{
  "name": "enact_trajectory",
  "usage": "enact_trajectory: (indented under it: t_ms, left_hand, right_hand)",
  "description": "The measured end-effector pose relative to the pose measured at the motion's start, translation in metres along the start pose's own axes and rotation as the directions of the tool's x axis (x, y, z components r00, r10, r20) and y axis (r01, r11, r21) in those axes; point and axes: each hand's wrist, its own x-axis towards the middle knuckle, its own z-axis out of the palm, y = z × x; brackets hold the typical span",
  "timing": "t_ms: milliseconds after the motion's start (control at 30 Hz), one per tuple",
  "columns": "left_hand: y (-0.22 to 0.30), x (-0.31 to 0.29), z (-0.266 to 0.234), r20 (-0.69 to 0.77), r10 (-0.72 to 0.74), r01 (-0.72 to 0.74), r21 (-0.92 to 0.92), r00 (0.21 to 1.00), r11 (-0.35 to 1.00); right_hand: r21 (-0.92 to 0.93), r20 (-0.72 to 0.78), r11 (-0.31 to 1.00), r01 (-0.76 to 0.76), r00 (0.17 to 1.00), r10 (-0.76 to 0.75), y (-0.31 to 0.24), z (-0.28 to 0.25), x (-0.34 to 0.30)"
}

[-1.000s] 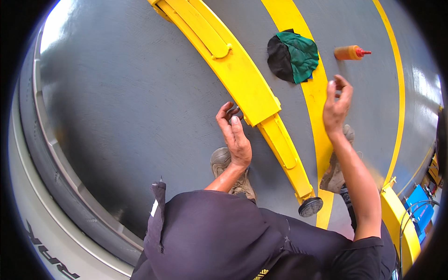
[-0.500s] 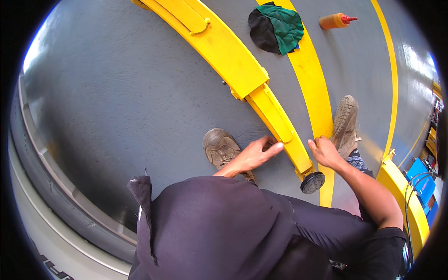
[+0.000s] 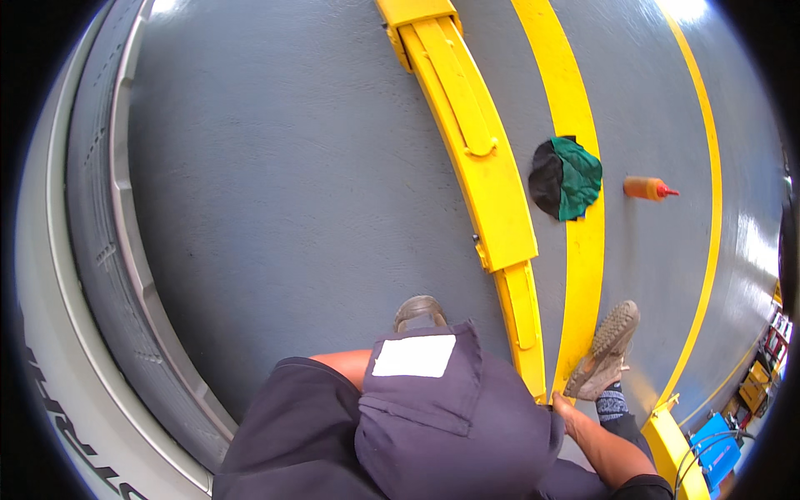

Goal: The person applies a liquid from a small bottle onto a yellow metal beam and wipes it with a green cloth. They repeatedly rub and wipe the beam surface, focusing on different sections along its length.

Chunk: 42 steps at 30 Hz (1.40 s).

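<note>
A yellow lift arm runs along the floor from the top of the view toward me, with its narrower inner section stretching out to the near end. My right hand is at that near end, beside the arm's tip and partly covered by my dark clothing. Its fingers are mostly hidden, so what it touches or holds does not show. Of my left side only a bit of forearm appears; the hand is hidden behind the clothing, which has a white patch.
A black and green cloth cap-like bundle lies on the wide yellow floor stripe. An orange squeeze bottle with a red nozzle lies to its right. A silver vehicle side borders the left; a yellow base stands lower right.
My view has shifted, so the lift arm, cloth and bottle appear lower and farther right. My left hand and the round black pad at the arm's tip are now covered by my clothing.
</note>
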Motion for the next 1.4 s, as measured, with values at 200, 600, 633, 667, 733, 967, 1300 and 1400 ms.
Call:
enact_trajectory:
  t_ms: [200,600,633,667,733,967,1300,1400]
  left_hand:
    - [-0.003,0.003,-0.003,-0.037,0.083,-0.088,-0.160,0.996,0.983]
    - [0.014,0.007,-0.006,-0.036,0.153,-0.157,-0.295,0.988,0.943]
    - [0.016,0.007,-0.005,-0.033,0.160,-0.163,-0.306,0.987,0.938]
    - [0.018,0.008,-0.006,-0.036,0.169,-0.172,-0.318,0.985,0.932]
    - [0.023,0.008,-0.005,-0.044,0.189,-0.193,-0.355,0.981,0.915]
    - [0.037,0.013,-0.007,-0.515,0.353,-0.580,-0.389,0.781,0.716]
    - [0.093,-0.010,-0.041,-0.707,0.287,-0.607,-0.249,0.646,0.754]
    - [0.126,-0.033,-0.068,-0.777,0.311,-0.668,-0.181,0.547,0.722]
  right_hand:
    - [-0.084,-0.037,0.987,0.137,0.989,-0.141,-0.033,0.068,-0.117]
    - [0.106,0.118,0.942,0.319,0.937,-0.330,-0.131,0.103,-0.165]
    - [0.080,0.156,0.908,0.412,0.894,-0.420,-0.144,0.115,-0.182]
    - [0.052,0.197,0.863,0.503,0.842,-0.502,-0.156,0.123,-0.194]
    - [0.116,0.120,0.786,0.607,0.777,-0.618,-0.177,0.140,-0.205]
    - [-0.077,-0.286,0.453,0.888,0.416,-0.863,-0.220,0.203,-0.212]
    - [-0.342,-0.461,0.277,0.898,0.096,-0.882,-0.268,0.237,-0.249]
    - [-0.239,-0.430,0.193,0.952,0.074,-0.900,-0.309,0.259,-0.272]
